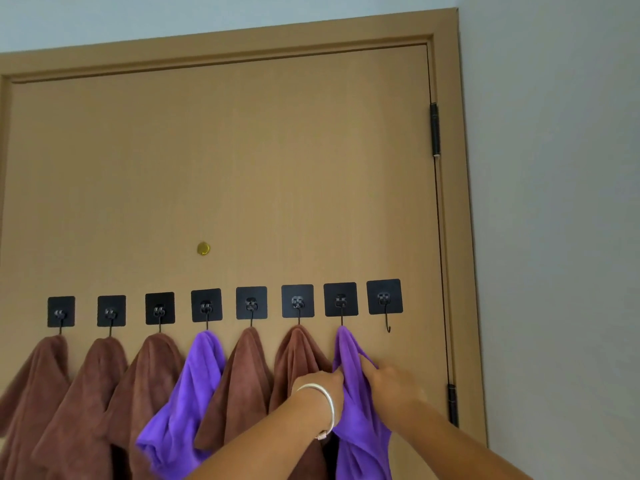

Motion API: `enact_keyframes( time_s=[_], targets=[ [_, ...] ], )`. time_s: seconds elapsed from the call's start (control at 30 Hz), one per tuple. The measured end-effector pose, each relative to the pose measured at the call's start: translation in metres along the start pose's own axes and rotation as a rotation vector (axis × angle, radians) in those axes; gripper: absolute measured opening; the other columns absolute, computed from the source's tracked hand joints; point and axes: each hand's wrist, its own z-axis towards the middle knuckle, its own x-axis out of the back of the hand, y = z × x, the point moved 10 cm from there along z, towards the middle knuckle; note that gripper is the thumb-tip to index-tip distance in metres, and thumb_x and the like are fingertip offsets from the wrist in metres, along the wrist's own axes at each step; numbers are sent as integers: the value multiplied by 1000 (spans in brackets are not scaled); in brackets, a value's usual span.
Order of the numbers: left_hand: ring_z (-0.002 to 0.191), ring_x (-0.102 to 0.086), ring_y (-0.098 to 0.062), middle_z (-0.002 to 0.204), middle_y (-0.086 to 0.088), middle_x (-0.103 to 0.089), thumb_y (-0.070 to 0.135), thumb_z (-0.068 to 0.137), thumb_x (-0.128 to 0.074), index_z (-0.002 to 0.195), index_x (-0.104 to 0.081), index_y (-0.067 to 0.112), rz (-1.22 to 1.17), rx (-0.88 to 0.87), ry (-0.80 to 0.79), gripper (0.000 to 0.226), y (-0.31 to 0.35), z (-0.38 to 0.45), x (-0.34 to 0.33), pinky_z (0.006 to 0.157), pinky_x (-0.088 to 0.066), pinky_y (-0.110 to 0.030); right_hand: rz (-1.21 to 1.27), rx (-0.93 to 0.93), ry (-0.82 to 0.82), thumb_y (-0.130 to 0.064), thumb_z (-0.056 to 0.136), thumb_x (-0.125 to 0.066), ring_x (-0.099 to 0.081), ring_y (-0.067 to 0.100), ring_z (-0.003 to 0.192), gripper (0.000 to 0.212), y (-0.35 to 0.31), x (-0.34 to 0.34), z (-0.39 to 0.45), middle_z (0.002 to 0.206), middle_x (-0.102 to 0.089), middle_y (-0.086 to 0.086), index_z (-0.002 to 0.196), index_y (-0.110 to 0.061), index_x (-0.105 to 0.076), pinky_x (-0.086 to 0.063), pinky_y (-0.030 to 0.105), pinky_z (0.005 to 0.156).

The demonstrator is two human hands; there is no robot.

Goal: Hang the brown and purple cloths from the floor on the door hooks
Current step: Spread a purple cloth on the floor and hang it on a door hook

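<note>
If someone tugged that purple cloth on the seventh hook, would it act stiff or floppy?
Probably floppy: the purple fleecy cloth droops in soft folds and bunches where both hands pinch it. Likely light, since one thin black wire hook carries it. A tug might slip it off.

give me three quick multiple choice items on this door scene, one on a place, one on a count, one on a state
1. Where is the empty hook?
A. far right of the row
B. far left
C. under the peephole

2. How many purple cloths hang on the hooks?
A. one
B. two
C. four

3. What are the hands doing?
A. hanging idle
B. both gripping the right purple cloth
C. turning the door hinge

Answers:
1. A, the last hook on the right carries nothing.
2. B, one purple cloth on the fourth hook and one on the seventh; the rest are brown.
3. B, the left hand and right hand pinch its folds.
</note>
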Motion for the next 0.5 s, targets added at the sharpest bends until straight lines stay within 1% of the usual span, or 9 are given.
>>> enact_keyframes(
  time_s=[0.03,0.1,0.17,0.23,0.3,0.4,0.43,0.5],
  targets=[
    [125,-50,-31,140,-10,-48,25,97,-44,151,-21,21,-34,-22,-8,59,0,-5,-2,104,-41,-39,31,5,10,-34,96,-49,-54,24,107,62,2,-1,-2,128,-49,6,150,-27,-18,-49,33,89],
    [124,-50,-31,139,-11,-46,24,95,-45,144,-36,19,-32,-44,-31,50,-1,-15,-4,104,-41,-41,37,22,36,-28,95,-50,-51,24,111,54,4,-1,-4,131,-47,5,145,-26,-30,-47,35,93],
    [122,-49,-30,137,-11,-43,28,96,-44,135,-46,18,86,-47,-40,41,-1,-22,-1,100,-43,-45,-43,37,59,-26,92,-57,-48,22,110,49,5,-1,-4,128,-47,4,138,-24,-40,-45,35,95],
    [117,-50,-32,134,-12,-41,31,97,-43,133,-50,15,198,-50,-20,40,2,-24,4,96,-43,-46,-80,39,74,-27,91,-58,-45,20,110,44,5,1,-4,123,-47,3,133,-23,-46,-43,34,98],
    [117,-51,-34,135,-14,-39,35,97,-44,135,-47,14,227,-47,-34,44,3,-26,1,96,-42,-46,-99,44,70,-28,91,-58,-45,20,110,43,2,-2,-5,122,-47,4,132,-22,-46,-43,34,97],
    [120,-50,-35,139,-14,-36,38,94,-50,143,-34,16,210,-31,-98,56,-6,-30,-12,98,-42,-45,-98,58,20,-29,92,-57,-51,23,109,49,-2,-9,-8,126,-48,4,137,-22,-40,-46,36,93],
    [121,-50,-34,139,-13,-37,35,94,-52,144,-33,17,224,-31,-88,56,-9,-31,-12,97,-42,-44,-105,60,1,-30,92,-56,-52,24,110,51,-1,-11,-10,128,-48,4,139,-23,-37,-46,37,93],
    [118,-53,-32,134,-10,-45,27,93,-52,136,-42,20,257,-58,12,46,-13,-31,-1,93,-44,-42,-129,51,-17,-32,92,-56,-52,24,112,54,5,-9,-14,130,-47,5,141,-24,-35,-46,38,94]
  ],
)
